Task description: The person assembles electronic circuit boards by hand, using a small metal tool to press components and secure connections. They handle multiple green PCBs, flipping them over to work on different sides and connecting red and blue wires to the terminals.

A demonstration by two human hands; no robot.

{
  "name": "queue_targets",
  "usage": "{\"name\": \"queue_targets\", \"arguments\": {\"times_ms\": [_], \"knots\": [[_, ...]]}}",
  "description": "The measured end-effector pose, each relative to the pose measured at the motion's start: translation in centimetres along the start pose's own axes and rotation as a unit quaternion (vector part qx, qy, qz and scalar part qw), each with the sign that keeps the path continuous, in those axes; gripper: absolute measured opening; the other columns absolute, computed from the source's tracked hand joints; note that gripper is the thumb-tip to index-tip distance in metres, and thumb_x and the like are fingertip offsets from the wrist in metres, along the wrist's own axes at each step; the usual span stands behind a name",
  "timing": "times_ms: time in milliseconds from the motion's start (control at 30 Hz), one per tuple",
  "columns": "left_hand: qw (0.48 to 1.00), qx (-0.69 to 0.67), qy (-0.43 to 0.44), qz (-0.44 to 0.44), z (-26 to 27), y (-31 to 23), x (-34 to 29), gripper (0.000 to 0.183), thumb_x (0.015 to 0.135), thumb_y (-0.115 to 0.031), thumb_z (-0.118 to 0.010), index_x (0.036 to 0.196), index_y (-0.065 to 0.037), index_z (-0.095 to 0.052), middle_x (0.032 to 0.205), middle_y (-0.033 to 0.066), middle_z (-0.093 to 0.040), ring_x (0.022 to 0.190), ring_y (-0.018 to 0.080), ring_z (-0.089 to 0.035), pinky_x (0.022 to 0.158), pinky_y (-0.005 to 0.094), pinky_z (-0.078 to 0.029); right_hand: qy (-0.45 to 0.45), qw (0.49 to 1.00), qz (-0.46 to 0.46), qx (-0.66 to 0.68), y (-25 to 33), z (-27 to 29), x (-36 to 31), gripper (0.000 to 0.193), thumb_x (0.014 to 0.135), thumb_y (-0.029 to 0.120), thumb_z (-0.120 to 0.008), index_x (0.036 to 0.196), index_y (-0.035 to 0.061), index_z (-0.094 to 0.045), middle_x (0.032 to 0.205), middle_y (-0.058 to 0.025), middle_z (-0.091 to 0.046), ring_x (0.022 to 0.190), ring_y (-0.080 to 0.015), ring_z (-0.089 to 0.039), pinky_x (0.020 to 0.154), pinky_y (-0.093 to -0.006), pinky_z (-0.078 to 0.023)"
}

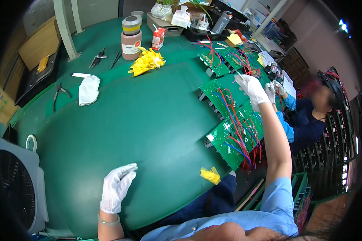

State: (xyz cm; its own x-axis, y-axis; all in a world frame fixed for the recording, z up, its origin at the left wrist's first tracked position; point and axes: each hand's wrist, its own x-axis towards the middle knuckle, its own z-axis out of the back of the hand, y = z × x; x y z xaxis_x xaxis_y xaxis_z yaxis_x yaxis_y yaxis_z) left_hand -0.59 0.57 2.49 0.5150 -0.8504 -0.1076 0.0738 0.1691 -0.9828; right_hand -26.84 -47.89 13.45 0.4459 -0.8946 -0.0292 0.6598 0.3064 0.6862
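Observation:
My left hand (117,188), in a white glove, hovers low over the green mat, fingers stretched out in a loose curve with nothing in them. My right arm reaches far out to the right. At its end my gloved right hand (252,90) is closed above the green circuit boards (215,94), and a thin pale stick-like thing (239,74) pokes out from its fingertips. What kind of thing it is cannot be made out. Red and blue wires (234,112) run across the boards, which lie in a row with dark parts along their left edges.
A co-worker (309,112) in blue sleeves and white gloves works beside the boards. Yellow strips (147,62), a lidded jar (131,45), a drink carton (158,39), pliers (60,94) and a white cloth item (89,90) lie farther off. A fan (18,184) stands left; a yellow scrap (210,175) is near.

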Motion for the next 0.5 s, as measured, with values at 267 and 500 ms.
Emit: {"name": "queue_targets", "arguments": {"times_ms": [267, 500], "knots": [[0.999, -0.011, -0.002, 0.051, 0.9, -1.4, 0.9, 0.021, 0.092, 0.003, -0.065, 0.111, 0.009, -0.069, 0.108, 0.0165, -0.075, 0.094, 0.0205, -0.074, 0.084, 0.0303, -0.059, 0.036, 0.989, -0.038, 0.141, 0.1, -6.8, 13.9, 0.049, 0.099, 0.029, -0.061, 0.146, 0.0148, -0.055, 0.125, -0.0040, -0.065, 0.094, -0.0216, -0.061, 0.080, -0.0391, -0.051], [0.996, -0.014, 0.014, 0.087, 1.4, -1.2, 1.0, 0.024, 0.093, -0.001, -0.067, 0.114, 0.008, -0.069, 0.109, 0.0167, -0.075, 0.093, 0.0197, -0.074, 0.084, 0.0303, -0.059, -0.032, 0.934, -0.029, 0.356, -2.0, -10.2, 18.9, 0.031, 0.098, 0.016, -0.064, 0.125, 0.0015, -0.065, 0.086, -0.0019, -0.067, 0.063, -0.0108, -0.058, 0.056, -0.0237, -0.047]]}}
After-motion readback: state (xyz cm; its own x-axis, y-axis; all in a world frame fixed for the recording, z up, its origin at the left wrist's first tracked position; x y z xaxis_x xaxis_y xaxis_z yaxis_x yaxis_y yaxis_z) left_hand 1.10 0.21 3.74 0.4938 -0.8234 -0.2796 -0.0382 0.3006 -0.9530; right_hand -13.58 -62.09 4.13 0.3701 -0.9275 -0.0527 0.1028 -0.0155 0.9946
